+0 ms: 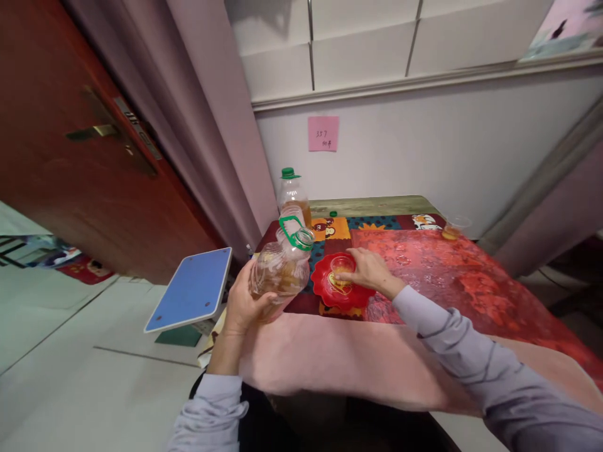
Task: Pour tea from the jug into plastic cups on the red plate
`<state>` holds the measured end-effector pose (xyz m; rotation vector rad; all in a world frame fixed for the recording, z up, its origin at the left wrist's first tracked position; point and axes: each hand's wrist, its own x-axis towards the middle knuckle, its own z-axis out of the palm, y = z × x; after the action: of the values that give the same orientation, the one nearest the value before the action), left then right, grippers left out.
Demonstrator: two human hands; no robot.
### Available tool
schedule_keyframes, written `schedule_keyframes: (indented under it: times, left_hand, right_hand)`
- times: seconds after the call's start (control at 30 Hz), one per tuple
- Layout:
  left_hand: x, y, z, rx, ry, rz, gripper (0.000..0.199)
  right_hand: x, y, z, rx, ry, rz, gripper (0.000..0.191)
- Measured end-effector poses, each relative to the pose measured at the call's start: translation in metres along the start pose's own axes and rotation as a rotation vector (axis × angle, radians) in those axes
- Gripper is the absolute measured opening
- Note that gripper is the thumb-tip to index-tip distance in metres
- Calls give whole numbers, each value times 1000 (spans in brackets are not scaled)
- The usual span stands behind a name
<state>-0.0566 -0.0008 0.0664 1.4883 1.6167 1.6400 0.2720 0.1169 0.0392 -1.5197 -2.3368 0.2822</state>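
In the head view, the left forearm rises from the lower edge with the wrist bent slightly back, and the left hand is wrapped round the body of a large clear bottle, gripping it firmly with the thumb across the near side. The bottle, holding amber liquid, leans to the right, its uncapped mouth ringed by a green handle. The right arm reaches in from the lower right, and the right hand pinches a small clear cup between thumb and fingers. That cup is within a red scalloped dish on the table, just right of the bottle.

The table's near edge is draped with pink cloth, running below both hands. A second bottle stands close behind the held one, leaving little room there, with the wall beyond. A loose green cap lies toward the far edge. To the right, a wide span of red cover separates the right hand from another cup. A blue-topped stool sits beyond the table's left edge.
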Motion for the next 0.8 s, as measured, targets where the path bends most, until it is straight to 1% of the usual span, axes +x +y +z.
schedule_keyframes:
  times: [0.07, 0.13, 0.23, 0.3, 0.4, 0.47, 0.53, 0.6, 0.73, 0.8]
  left_hand:
    - [1, -1, 0, 1, 15, -20, 94]
    - [2, -3, -1, 11, 19, -37, 93]
    - [5, -7, -1, 44, 6, -42, 94]
    - [7, -10, -1, 83, 8, -23, 95]
    - [9, -12, -1, 135, 18, -12, 93]
    - [9, -12, -1, 147, 31, -36, 88]
    - [9, -10, 0, 150, 46, -61, 85]
    - [8, -9, 0, 151, 54, -81, 86]
    - [8, -12, -2, 145, 75, -111, 90]
    - [9, -17, -4, 187, 64, -88, 95]
  right_hand:
    - [3, -8, 2, -43, -42, 4, 73]
    - [6, -15, 2, -61, -53, 7, 65]
    - [8, -21, 0, -60, -37, -5, 55]
    - [8, -22, -4, -55, -21, -17, 55]
    - [8, -17, -14, 3, 21, -14, 58]
    - [10, -3, -26, 89, 61, 6, 58]
    - [13, 21, -41, 146, 101, 38, 58]
    - [19, 57, -58, 106, 131, 80, 60]
    - [33, 148, -91, -140, 154, 180, 55]
    - [39, 192, -104, -238, 169, 268, 51]
